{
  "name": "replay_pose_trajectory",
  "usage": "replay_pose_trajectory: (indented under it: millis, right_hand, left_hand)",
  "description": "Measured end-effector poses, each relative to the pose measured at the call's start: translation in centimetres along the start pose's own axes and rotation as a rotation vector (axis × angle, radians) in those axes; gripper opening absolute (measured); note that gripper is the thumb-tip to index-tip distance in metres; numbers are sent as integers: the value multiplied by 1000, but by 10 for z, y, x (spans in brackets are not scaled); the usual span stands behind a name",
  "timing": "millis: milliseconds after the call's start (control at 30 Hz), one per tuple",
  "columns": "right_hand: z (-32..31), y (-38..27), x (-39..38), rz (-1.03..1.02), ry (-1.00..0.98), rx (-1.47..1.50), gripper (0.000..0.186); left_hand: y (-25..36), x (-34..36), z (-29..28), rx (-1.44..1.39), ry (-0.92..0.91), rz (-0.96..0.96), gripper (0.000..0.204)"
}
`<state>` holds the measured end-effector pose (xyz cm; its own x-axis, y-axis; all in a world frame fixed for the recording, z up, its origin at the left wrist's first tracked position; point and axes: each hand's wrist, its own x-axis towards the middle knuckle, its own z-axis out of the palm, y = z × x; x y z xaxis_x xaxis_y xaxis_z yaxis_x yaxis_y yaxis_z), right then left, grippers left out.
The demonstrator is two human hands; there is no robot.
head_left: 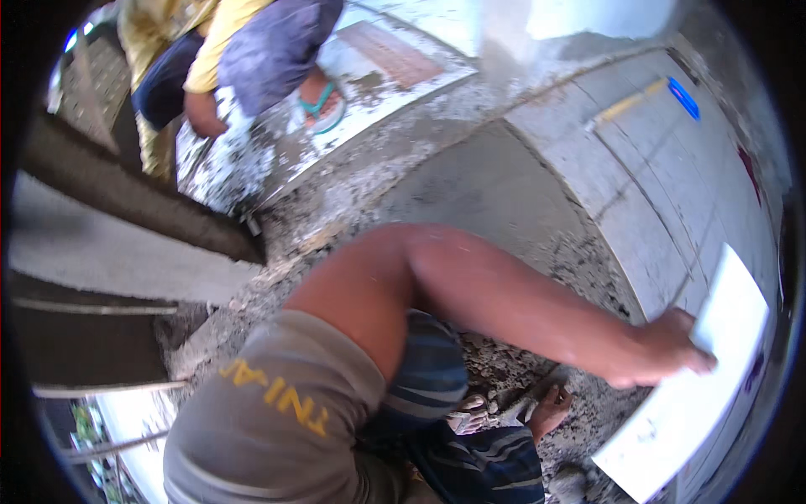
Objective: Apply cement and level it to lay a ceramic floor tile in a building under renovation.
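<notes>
My left arm reaches across from the lower left, in a grey-brown sleeve with yellow lettering. At its end, my left hand (pixel 672 349) is closed on the near edge of a white rectangular tile (pixel 684 395). The tile stands tilted at the right, over pale floor tiles (pixel 638 193). Smooth grey wet mortar (pixel 487 189) lies beyond my forearm. Rougher, lumpy mortar (pixel 592 420) is below my hand. Under my dark blue striped clothing, what look like bare feet (pixel 470 414) show in part. My right hand is not seen.
On the far floor tiles lies a yellowish bar (pixel 634 105) with a blue end piece (pixel 683 99). A crouching person (pixel 277 55) with a green-strapped sandal (pixel 323 109) is at the upper left, by a brown plank (pixel 390 55). Dark-edged slabs (pixel 134 189) jut in from the left.
</notes>
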<state>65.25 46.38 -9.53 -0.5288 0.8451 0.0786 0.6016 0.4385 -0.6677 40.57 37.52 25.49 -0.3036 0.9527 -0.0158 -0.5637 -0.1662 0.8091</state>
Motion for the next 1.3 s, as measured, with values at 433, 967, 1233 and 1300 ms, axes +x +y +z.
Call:
replay_pose_trajectory:
  millis: [433, 967, 1233, 1300]
  right_hand:
    - [3, 12, 11, 80, -60, -265, 44]
    - [8, 105, 33, 52, 105, -502, 41]
    - [7, 34, 22, 81, -9, -404, 46]
    - [-2, 37, 19, 109, 25, -362, 45]
  left_hand:
    - [-97, -295, -290, -616, 1171, 521, 29]
    - [-87, -382, -352, -914, 1538, 927, 28]
    - [-76, -384, -353, -876, 1501, 993, 25]
    - [-74, -375, -360, -914, 1489, 989, 26]
